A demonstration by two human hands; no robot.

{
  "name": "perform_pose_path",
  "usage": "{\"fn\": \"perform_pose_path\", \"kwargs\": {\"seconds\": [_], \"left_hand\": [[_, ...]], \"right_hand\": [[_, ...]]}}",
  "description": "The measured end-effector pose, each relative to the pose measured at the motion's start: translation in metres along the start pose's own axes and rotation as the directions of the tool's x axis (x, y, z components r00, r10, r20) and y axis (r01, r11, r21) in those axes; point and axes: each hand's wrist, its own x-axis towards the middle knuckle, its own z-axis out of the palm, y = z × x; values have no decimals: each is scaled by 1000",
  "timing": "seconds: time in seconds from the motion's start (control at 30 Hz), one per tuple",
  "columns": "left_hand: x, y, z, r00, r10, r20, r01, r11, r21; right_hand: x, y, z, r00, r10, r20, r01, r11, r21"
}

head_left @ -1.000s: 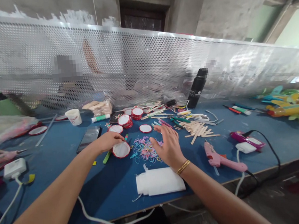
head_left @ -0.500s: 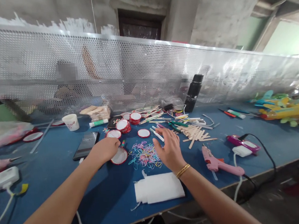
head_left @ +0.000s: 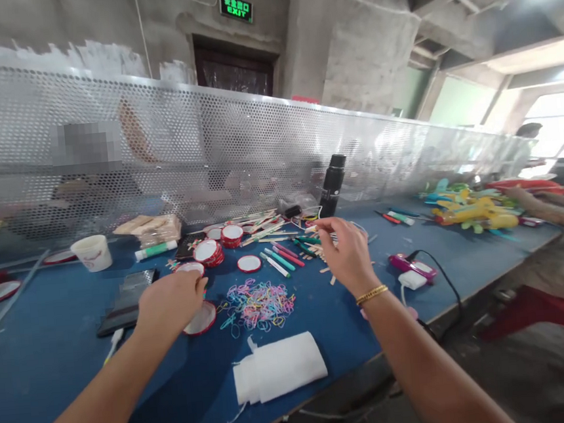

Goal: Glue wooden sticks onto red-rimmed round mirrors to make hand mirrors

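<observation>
My left hand point(head_left: 174, 303) is closed, fingertips pressed together over the red-rimmed round lids beside the black phone point(head_left: 128, 300); what it holds is too small to name. One lid point(head_left: 201, 318) lies just under its fingers. My right hand point(head_left: 345, 252), with a gold bracelet at the wrist, hovers with thumb and fingers apart over the wooden sticks point(head_left: 317, 249), partly covering them. Left of it lie several markers point(head_left: 283, 259). Between my hands is a pile of coloured rubber bands point(head_left: 260, 304). A folded white cloth point(head_left: 280, 368) rests near the table's front edge.
Stacked red-rimmed lids point(head_left: 207, 252), a paper cup point(head_left: 91, 253) and a glue stick point(head_left: 156, 250) stand or lie at the back left. A black bottle point(head_left: 333, 186) stands by the perforated metal screen point(head_left: 257, 148). Yellow toys point(head_left: 479, 210) lie right; another person's arms rest beyond them.
The camera view has turned to the right. My right hand has moved from beside the markers to over the wooden sticks. My left hand stays by the lids, its fingers together.
</observation>
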Motion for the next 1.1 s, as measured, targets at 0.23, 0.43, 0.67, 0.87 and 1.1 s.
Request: {"fn": "perform_pose_path", "kwargs": {"seconds": [0.23,0.43,0.67,0.87,1.1], "left_hand": [[0,17,1,958,279,69,-270,955,-123],[2,18,12,892,450,37,-424,863,-276],[-5,27,8,863,505,7,-468,804,-367],[-13,36,9,804,592,47,-530,751,-393],[-15,34,16,817,575,34,-521,763,-382]], "right_hand": [[31,60,-25,842,207,499,38,898,-437],[31,109,-17,725,354,591,65,819,-570],[42,137,12,703,346,621,91,823,-561],[50,152,48,706,347,618,89,821,-564],[63,142,85,705,266,657,161,843,-514]]}}
